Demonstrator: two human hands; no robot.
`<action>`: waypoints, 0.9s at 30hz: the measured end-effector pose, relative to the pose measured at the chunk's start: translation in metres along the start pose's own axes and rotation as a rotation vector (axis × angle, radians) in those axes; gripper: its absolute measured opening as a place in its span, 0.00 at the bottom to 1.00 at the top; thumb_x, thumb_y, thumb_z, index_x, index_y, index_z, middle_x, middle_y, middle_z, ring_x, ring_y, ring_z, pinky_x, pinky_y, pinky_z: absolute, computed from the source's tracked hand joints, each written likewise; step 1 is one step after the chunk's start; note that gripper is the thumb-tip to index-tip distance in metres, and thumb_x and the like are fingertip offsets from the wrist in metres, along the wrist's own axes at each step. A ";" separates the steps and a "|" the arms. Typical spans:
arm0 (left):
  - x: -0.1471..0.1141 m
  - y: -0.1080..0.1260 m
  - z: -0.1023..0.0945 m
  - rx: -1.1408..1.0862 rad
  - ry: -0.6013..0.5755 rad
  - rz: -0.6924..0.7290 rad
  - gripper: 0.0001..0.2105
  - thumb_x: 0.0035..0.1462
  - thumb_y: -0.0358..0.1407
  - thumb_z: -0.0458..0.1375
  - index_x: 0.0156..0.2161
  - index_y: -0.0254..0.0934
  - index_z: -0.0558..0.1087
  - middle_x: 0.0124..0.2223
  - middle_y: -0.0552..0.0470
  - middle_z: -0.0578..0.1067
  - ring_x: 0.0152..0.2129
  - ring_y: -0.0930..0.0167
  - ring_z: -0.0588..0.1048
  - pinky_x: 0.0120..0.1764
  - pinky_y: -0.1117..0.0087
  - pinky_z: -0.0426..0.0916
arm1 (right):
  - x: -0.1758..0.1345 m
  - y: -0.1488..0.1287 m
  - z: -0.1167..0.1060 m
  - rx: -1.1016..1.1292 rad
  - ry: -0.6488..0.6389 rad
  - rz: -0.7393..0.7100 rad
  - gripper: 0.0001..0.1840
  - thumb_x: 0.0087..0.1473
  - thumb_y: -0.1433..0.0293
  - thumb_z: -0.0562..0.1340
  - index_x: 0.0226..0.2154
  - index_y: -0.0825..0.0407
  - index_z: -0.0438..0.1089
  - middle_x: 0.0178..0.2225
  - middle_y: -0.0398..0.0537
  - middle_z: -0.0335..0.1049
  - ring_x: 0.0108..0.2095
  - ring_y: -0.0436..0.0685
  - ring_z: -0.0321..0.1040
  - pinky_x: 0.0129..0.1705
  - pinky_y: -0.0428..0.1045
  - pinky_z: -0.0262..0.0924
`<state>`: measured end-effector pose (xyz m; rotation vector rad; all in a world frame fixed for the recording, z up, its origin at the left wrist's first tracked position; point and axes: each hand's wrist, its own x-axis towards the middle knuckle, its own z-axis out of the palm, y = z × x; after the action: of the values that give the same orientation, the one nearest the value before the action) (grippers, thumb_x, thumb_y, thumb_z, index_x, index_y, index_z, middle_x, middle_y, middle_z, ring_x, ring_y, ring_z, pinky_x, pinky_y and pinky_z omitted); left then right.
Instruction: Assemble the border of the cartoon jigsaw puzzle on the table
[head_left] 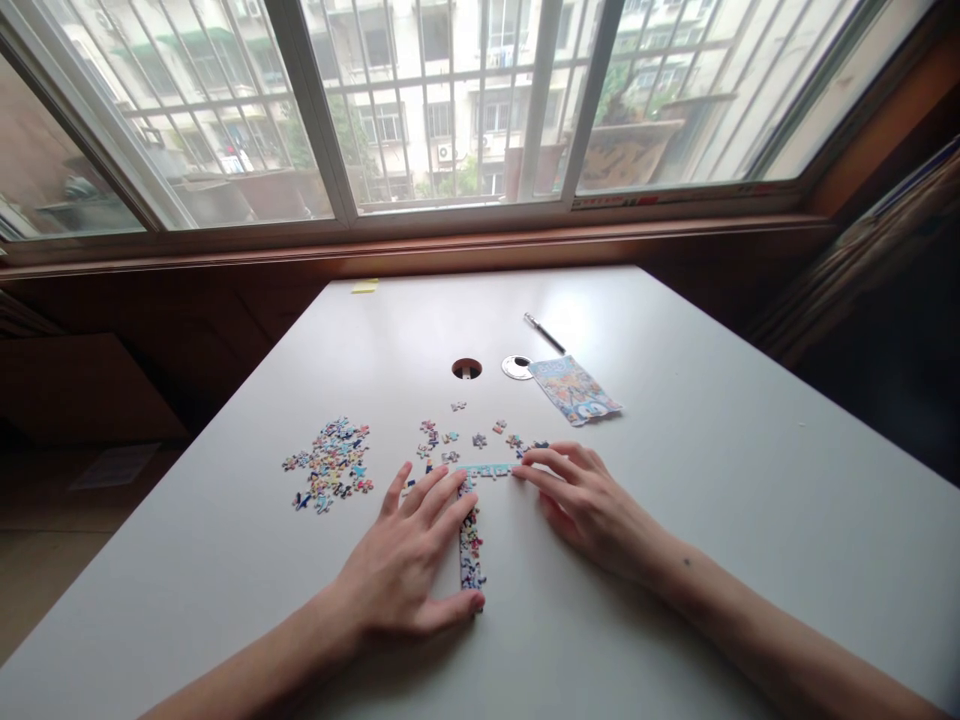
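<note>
Two narrow strips of joined jigsaw pieces meet in a corner: a pale blue top strip (489,470) and a multicoloured side strip (470,545) running toward me. My left hand (409,545) lies spread over the side strip's left edge, fingertips near the corner and thumb at its lower end. My right hand (581,495) has its fingers bent and close together, their tips on the end jigsaw piece (515,470) of the top strip; the fingers partly hide this piece. Loose jigsaw pieces (450,437) lie scattered just beyond the top strip.
A heap of jigsaw pieces (334,460) lies on the white table (247,560) at left. Farther back are a picture card (574,388), a pen (544,333), a round metal cover (516,368), a cable hole (466,369) and a yellow note (365,286). Barred windows stand behind.
</note>
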<state>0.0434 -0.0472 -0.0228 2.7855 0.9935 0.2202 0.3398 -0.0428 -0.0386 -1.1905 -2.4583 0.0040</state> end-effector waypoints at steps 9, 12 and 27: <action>-0.001 0.000 0.001 0.015 0.003 0.001 0.39 0.59 0.59 0.53 0.69 0.42 0.53 0.72 0.45 0.53 0.68 0.51 0.51 0.68 0.43 0.31 | -0.006 -0.002 -0.002 -0.006 0.082 -0.013 0.26 0.57 0.80 0.57 0.56 0.49 0.67 0.51 0.55 0.72 0.50 0.65 0.64 0.51 0.63 0.64; -0.001 0.000 0.001 0.022 0.010 0.005 0.39 0.59 0.58 0.54 0.69 0.41 0.52 0.72 0.44 0.52 0.68 0.52 0.51 0.67 0.44 0.30 | -0.005 0.001 -0.005 0.032 0.098 -0.008 0.26 0.57 0.80 0.57 0.56 0.49 0.66 0.51 0.55 0.73 0.50 0.64 0.64 0.51 0.62 0.64; -0.010 0.002 -0.009 -0.376 0.353 0.028 0.06 0.54 0.26 0.51 0.31 0.39 0.59 0.28 0.53 0.67 0.28 0.70 0.65 0.39 0.62 0.60 | -0.012 0.003 -0.001 0.113 0.018 0.098 0.12 0.57 0.76 0.55 0.43 0.52 0.68 0.34 0.50 0.73 0.34 0.57 0.66 0.37 0.51 0.62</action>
<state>0.0349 -0.0542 -0.0140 2.4600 0.8705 0.8336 0.3492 -0.0501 -0.0428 -1.2545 -2.3481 0.1572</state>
